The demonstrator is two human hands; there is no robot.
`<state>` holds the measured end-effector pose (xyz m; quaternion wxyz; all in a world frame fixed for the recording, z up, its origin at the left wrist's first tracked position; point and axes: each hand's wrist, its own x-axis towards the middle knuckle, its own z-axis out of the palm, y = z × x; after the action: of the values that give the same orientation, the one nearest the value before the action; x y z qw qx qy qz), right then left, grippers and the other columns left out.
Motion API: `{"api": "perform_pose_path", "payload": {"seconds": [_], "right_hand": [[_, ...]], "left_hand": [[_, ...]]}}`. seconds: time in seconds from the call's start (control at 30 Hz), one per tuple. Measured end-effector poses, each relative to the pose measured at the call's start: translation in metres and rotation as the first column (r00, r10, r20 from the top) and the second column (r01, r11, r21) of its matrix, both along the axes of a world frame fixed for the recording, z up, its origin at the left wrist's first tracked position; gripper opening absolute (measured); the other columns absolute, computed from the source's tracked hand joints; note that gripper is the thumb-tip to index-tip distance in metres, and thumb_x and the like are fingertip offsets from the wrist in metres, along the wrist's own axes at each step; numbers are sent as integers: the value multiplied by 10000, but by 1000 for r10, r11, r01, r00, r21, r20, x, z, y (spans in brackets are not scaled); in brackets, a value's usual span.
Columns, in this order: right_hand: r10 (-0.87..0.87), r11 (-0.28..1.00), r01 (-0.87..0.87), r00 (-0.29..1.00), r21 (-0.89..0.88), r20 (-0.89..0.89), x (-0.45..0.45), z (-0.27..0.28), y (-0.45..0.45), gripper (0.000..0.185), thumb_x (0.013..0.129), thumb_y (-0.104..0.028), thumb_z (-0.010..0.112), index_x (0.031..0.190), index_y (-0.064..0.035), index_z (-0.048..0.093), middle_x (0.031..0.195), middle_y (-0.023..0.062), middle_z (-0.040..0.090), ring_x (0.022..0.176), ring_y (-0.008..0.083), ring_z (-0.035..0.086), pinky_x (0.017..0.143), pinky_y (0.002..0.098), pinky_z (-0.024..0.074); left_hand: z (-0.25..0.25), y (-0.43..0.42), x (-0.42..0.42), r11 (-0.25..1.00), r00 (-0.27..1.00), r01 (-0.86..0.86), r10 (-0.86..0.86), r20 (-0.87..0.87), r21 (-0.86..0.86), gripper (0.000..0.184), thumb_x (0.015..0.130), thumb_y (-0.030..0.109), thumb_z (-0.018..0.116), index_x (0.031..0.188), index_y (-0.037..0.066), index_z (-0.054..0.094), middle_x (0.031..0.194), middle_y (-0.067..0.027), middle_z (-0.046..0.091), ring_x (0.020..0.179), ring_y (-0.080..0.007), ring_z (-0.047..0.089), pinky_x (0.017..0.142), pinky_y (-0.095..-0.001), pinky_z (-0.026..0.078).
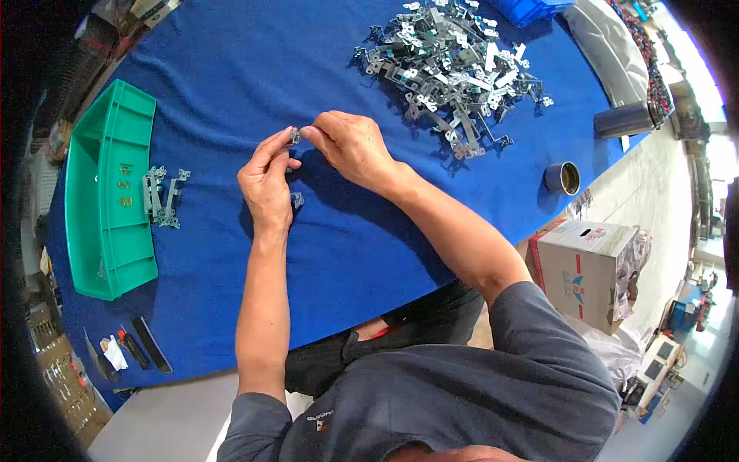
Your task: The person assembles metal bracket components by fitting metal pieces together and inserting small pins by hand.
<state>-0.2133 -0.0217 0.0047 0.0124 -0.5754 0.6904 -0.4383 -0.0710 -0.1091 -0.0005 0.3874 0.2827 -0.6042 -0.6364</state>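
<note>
A small silver metal bracket (295,138) is pinched in the fingers of my left hand (268,189). Most of its length is hidden behind that hand, and a metal end (297,200) shows beside the wrist, seemingly of the same piece. My right hand (356,148) is closed, its thumb and index fingertips pressed together right at the bracket's upper end. Whether a tiny part sits between those fingertips I cannot make out. Left of my hands, several similar brackets (163,199) lie against the green tray (115,289).
A large heap of metal brackets (462,73) covers the far right of the blue cloth (231,69). Small brass-coloured pieces (125,185) are in the tray. Hand tools (135,348) lie front left. A dark round container (563,178) stands at the right edge, with a cardboard box (581,269) below.
</note>
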Motion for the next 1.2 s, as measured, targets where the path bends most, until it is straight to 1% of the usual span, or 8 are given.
{"api": "perform_pose_path", "payload": {"seconds": [0.07,0.17,0.4,0.47,0.7,0.77,0.97,1.2], "right_hand": [[-2,991,19,992,-135,127,4,4,-1,205,897,-177,693,815,-16,599,712,141,607,646,312,630,561,411,469],[13,996,2,985,-86,171,4,4,0,222,905,-186,686,791,-15,603,704,143,601,641,321,624,554,410,465],[-35,998,36,999,58,-18,2,1,1,200,908,-186,687,837,-19,602,716,139,610,627,307,623,551,403,468],[-10,996,29,975,-85,222,6,9,1,217,917,-191,677,815,-18,595,716,145,602,613,318,607,550,409,461],[-14,996,10,999,90,47,1,1,0,227,922,-244,648,853,-32,606,764,162,635,682,375,641,598,473,490],[1,997,13,984,-77,179,4,4,-1,239,927,-240,640,817,-34,591,740,158,622,667,377,633,579,474,483],[8,999,-12,996,43,91,-1,0,0,254,923,-241,647,800,-29,579,743,157,623,673,372,635,577,475,481],[4,998,9,978,-61,208,4,5,1,193,913,-168,678,831,-10,605,698,144,602,611,322,607,549,418,455]], "left_hand": [[1,1,0,1000,1000,-3,3,-2,4,259,925,-89,548,1111,-20,715,1146,-123,693,954,-148,659,704,-230,553],[1,2,-1,1000,1000,-4,4,-14,7,278,929,-77,536,1152,-30,695,1143,-124,696,964,-143,659,719,-229,542],[-1,0,0,1000,999,9,-9,-39,10,270,925,-90,533,1109,-14,715,1139,-123,693,964,-144,657,712,-233,557],[1,1,0,1000,999,8,-7,-44,22,269,924,-91,533,1109,-17,714,1135,-124,694,963,-144,658,712,-233,558],[3,2,0,999,1000,1,0,-10,41,261,928,-79,529,1107,-26,711,1138,-127,693,972,-151,658,722,-237,557],[3,2,0,999,1000,3,-2,-12,32,260,930,-76,528,1107,-26,711,1139,-128,692,975,-153,658,726,-239,557],[3,2,0,999,999,22,-22,-29,24,263,935,-79,520,1096,-18,718,1143,-126,688,980,-156,657,742,-249,562],[2,2,0,1000,999,16,-15,-37,22,263,936,-79,521,1094,-14,721,1142,-123,683,980,-156,655,750,-253,571]]}}
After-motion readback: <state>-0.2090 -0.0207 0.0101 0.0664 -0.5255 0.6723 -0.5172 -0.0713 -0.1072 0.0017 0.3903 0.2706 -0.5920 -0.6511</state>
